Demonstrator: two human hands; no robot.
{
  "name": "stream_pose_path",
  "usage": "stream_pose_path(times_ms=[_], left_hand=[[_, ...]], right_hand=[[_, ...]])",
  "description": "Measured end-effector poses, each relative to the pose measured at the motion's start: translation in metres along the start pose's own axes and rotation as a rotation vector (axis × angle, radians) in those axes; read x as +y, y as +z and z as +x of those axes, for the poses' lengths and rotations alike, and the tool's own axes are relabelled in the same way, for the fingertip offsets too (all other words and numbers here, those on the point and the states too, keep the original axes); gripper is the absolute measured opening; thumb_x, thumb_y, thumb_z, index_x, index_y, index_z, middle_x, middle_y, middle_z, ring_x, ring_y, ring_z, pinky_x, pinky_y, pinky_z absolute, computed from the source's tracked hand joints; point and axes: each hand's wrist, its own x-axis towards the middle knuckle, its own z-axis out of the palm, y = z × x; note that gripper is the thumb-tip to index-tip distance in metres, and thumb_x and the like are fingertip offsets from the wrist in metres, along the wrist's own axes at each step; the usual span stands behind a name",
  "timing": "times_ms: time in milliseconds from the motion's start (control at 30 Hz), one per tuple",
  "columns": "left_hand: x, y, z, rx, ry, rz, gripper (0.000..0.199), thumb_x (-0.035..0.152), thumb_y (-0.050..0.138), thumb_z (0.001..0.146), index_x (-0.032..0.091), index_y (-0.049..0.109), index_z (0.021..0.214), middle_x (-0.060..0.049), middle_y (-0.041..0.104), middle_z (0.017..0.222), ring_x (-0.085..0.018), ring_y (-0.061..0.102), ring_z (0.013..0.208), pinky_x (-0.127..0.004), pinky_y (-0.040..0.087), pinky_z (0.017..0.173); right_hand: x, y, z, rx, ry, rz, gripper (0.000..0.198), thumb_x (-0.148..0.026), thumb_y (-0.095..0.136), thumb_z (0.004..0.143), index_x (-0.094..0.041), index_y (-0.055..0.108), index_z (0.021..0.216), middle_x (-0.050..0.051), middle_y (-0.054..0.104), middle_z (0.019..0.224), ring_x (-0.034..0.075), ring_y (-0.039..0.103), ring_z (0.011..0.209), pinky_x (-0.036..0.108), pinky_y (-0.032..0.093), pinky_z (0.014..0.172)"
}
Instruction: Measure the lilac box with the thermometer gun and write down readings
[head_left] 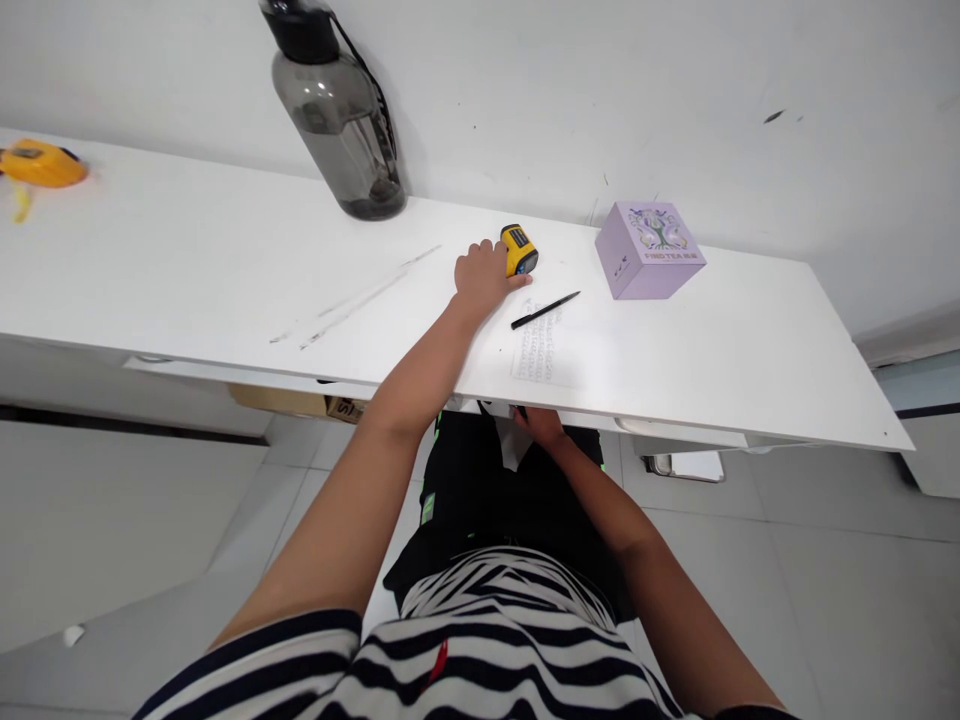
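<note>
While the left hand [482, 272] grips it, a yellow-and-black device [519, 250] rests on the table [697, 350] just above the frame's centre, its grey end facing lower right, its long axis tilting steeply that way. A bottle [337, 110] at upper left holds liquid [349, 165] partway up; the purple box [651, 250] at upper right hides any contents. The table edge partly covers the right hand [538, 425], below centre, whose grip I cannot tell.

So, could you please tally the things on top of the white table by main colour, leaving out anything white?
Yellow or orange: 2 (yellow-and-black device at the left hand; orange tool at the picture's left edge, counted together with the yellow bit beside it)
Black or grey: 2 (bottle, pen)
Purple: 1 (box)
Total: 5
</note>
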Motion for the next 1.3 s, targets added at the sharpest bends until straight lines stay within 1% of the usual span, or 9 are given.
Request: stream_pose_path(times_ms=[200,333,667,800,900,1000,1167,1267,1300], left_hand=[[-0.001,0.001,0.0,-0.021,0.002,-0.01,0.071,0.07,0.048,0.084,0.022,0.044,0.137,-0.015,0.053,0.128,-0.037,0.045,0.122,-0.046,0.04,0.096],[-0.001,0.002,0.001,-0.019,0.009,-0.015,0.072,0.069,0.048,0.084,0.021,0.043,0.137,-0.015,0.052,0.127,-0.039,0.043,0.123,-0.047,0.04,0.095],[-0.001,0.001,0.0,-0.021,0.003,-0.03,0.075,0.071,0.048,0.083,0.021,0.044,0.138,-0.015,0.052,0.128,-0.04,0.041,0.125,-0.047,0.039,0.097],[-0.001,0.001,0.0,-0.027,-0.004,-0.032,0.076,0.072,0.048,0.083,0.022,0.042,0.14,-0.015,0.052,0.13,-0.04,0.04,0.126,-0.047,0.039,0.097],[-0.002,0.003,0.002,-0.032,0.005,-0.049,0.077,0.072,0.048,0.083,0.023,0.039,0.142,-0.016,0.05,0.13,-0.043,0.038,0.128,-0.049,0.039,0.096],[-0.003,0.004,0.004,-0.035,0.014,-0.055,0.079,0.072,0.048,0.083,0.022,0.037,0.143,-0.017,0.049,0.131,-0.044,0.036,0.13,-0.05,0.038,0.096],[-0.002,0.003,0.003,-0.024,-0.003,-0.042,0.074,0.069,0.051,0.083,0.021,0.042,0.139,-0.015,0.051,0.129,-0.039,0.042,0.125,-0.046,0.038,0.096],[-0.001,0.001,0.001,-0.029,0.0,-0.054,0.073,0.068,0.051,0.084,0.02,0.042,0.139,-0.016,0.051,0.13,-0.04,0.042,0.125,-0.047,0.038,0.097],[-0.001,0.0,0.001,-0.034,0.0,-0.054,0.074,0.069,0.05,0.084,0.021,0.042,0.139,-0.016,0.051,0.13,-0.041,0.041,0.126,-0.047,0.038,0.097]], right_hand=[[-0.001,0.001,-0.002,0.004,0.013,-0.032,0.044,-0.039,0.05,0.096,-0.01,0.064,0.127,0.019,0.067,0.127,0.033,0.062,0.119,0.045,0.047,0.103],[-0.002,-0.001,-0.002,-0.039,0.014,-0.049,0.041,-0.037,0.047,0.097,-0.012,0.066,0.124,0.018,0.07,0.12,0.031,0.064,0.114,0.041,0.049,0.1],[-0.004,-0.007,0.0,-0.042,0.007,-0.013,0.045,-0.036,0.049,0.096,-0.011,0.061,0.132,0.019,0.064,0.132,0.033,0.058,0.124,0.043,0.043,0.108],[-0.004,-0.004,-0.002,-0.013,0.009,-0.016,0.046,-0.037,0.048,0.096,-0.012,0.06,0.133,0.019,0.065,0.13,0.034,0.059,0.123,0.046,0.045,0.105],[-0.004,-0.002,-0.004,0.004,0.021,-0.031,0.046,-0.037,0.048,0.096,-0.013,0.06,0.133,0.019,0.067,0.127,0.035,0.06,0.121,0.046,0.046,0.103],[-0.003,-0.002,-0.003,-0.014,0.01,-0.038,0.045,-0.037,0.047,0.097,-0.011,0.062,0.131,0.019,0.068,0.125,0.034,0.061,0.118,0.045,0.046,0.104],[-0.007,-0.014,-0.003,-0.034,0.025,-0.059,0.048,-0.041,0.046,0.098,-0.01,0.062,0.131,0.021,0.066,0.127,0.034,0.06,0.119,0.045,0.045,0.102],[-0.019,-0.033,-0.025,0.0,0.06,-0.056,0.048,-0.043,0.044,0.098,-0.012,0.064,0.128,0.02,0.069,0.118,0.033,0.064,0.109,0.044,0.049,0.094],[-0.023,-0.043,-0.037,0.018,0.023,-0.04,0.046,-0.042,0.042,0.098,-0.014,0.066,0.125,0.019,0.071,0.114,0.031,0.066,0.103,0.042,0.05,0.089]])
